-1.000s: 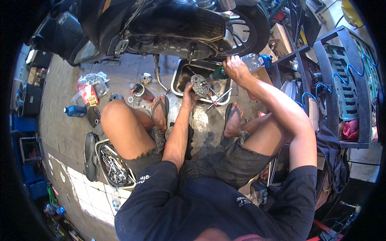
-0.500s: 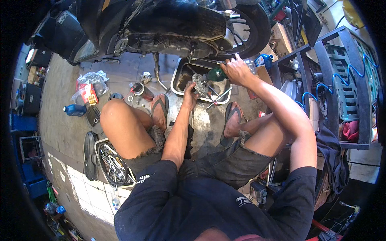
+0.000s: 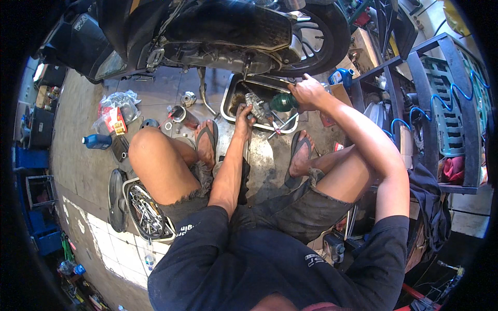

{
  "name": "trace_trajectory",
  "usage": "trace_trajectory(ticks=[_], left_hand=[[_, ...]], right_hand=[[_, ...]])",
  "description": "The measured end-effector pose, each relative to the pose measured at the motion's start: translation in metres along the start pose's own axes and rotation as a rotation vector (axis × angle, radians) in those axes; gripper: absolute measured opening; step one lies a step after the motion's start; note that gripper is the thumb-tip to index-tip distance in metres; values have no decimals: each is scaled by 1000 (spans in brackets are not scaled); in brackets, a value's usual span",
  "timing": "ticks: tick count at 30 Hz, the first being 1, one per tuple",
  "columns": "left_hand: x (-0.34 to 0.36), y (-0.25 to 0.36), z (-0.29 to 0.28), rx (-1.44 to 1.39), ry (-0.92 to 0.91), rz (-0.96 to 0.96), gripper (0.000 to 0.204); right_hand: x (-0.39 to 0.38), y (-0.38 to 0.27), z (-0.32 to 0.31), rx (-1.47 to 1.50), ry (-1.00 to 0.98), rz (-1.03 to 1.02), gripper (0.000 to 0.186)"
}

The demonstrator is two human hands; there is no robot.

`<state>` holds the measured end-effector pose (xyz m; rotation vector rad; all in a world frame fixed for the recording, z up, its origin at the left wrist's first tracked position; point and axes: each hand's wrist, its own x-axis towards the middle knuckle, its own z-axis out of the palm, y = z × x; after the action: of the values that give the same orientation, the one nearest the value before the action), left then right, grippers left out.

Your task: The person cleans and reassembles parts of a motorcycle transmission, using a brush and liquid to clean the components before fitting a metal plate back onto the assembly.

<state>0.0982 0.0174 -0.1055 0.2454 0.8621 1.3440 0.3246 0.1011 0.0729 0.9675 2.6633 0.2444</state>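
My left hand (image 3: 245, 116) is closed around a grey cast metal engine part (image 3: 256, 106), held over the near side of a dark rectangular pan with a pale rim (image 3: 224, 101). My right hand (image 3: 307, 93) grips a green plastic bottle (image 3: 284, 102). The bottle is tipped to the left, with its other end close to the metal part. Whether liquid is coming out is too small to tell. A T-shaped metal tool (image 3: 277, 129) lies across the pan's near rim, below the bottle.
A motorcycle (image 3: 223, 41) stands just beyond the pan. On the floor to the left are a blue bottle (image 3: 97, 141), a red box (image 3: 115, 122) and a dark cup (image 3: 178, 114). A tool tray (image 3: 148, 210) sits beside my left leg; a metal rack (image 3: 415, 88) stands at right.
The green bottle has shifted slightly right and down in my right hand. The metal part in my left hand has turned and shows a different side.
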Motion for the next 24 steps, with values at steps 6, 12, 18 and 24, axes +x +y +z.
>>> trace_trajectory(ticks=[6, 12, 18, 24], left_hand=[[-3, 5, 6, 119, 12, -11, 13], [-5, 1, -4, 250, -20, -40, 24], [-7, 4, -9, 223, -45, -102, 28], [-15, 12, 0, 176, -71, -132, 24]], right_hand=[[3, 4, 9, -21, 153, -26, 20], [8, 0, -2, -191, 232, 25, 22], [8, 4, -9, -279, 242, 19, 19], [4, 9, -4, -269, 29, 30, 25]])
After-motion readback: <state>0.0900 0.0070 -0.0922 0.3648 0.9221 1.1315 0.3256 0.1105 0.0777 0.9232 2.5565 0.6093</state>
